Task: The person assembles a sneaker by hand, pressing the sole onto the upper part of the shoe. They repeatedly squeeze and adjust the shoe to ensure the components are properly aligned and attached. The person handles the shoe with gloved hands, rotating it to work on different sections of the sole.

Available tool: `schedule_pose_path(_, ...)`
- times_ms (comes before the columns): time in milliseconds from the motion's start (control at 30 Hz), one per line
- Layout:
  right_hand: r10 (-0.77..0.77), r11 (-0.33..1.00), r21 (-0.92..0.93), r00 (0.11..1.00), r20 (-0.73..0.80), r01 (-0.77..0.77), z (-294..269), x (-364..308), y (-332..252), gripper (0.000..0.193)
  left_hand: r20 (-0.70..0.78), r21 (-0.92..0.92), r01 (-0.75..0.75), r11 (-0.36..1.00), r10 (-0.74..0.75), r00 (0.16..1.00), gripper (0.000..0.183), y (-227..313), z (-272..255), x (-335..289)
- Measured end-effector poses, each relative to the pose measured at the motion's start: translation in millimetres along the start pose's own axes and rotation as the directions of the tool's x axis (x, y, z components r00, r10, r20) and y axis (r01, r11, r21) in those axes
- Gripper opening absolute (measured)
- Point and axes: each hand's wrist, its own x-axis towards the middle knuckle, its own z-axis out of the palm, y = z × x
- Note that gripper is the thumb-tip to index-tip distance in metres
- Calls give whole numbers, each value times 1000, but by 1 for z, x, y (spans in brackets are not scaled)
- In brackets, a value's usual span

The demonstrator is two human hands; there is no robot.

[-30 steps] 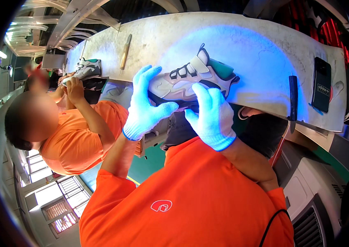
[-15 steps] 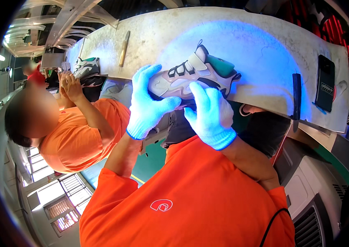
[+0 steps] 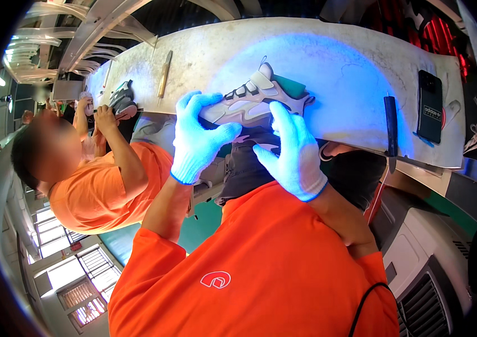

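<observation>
A grey and white sneaker (image 3: 244, 105) with dark lacing and a green piece (image 3: 290, 86) in its collar lies at the table's near edge, toe to the left, under a blue-white pool of light. My left hand (image 3: 199, 137), in a white knit glove, wraps the toe, fingers over the far side and thumb on the near side. My right hand (image 3: 297, 154), gloved alike, is at the near side by the heel. Its thumb stands apart from its fingers, and the fingertips overlap the shoe's side; whether they touch it I cannot tell.
On the worn pale table (image 3: 204, 62) lie a wooden-handled tool (image 3: 164, 74) at left, a black-handled tool (image 3: 390, 126) over the right edge, and a dark phone-like slab (image 3: 430, 106). A co-worker in orange (image 3: 112, 185) handles another shoe (image 3: 121, 101). A grey machine (image 3: 418, 247) stands at lower right.
The head view has shifted slightly. My right thumb has come away from the shoe's near side, while my left hand keeps its hold on the toe. The co-worker's hands are now at the other shoe.
</observation>
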Motion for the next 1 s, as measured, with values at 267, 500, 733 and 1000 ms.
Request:
schedule_pose_path(267, 68, 995, 72, 998, -3, -68, -1, 8, -6, 101, 11, 59, -49, 997, 48, 999, 79, 4, -5, -1)
schedule_pose_path(500, 68, 996, 55, 998, -1, -68, 2, 7, -2, 100, -4, 96, -29, 995, 29, 1000, 82, 10, 1, 1)
schedule_pose_path(733, 106, 990, 95, 994, 21, -108, -3, 18, -2, 103, 68, 116, -37, 993, 30, 997, 81, 10, -4, 18)
schedule_pose_path(1000, 204, 956, 215, 979, 13, -202, -3, 23, -5, 99, 110, 173, -152, 973, 135, 985, 80, 18, -7, 31)
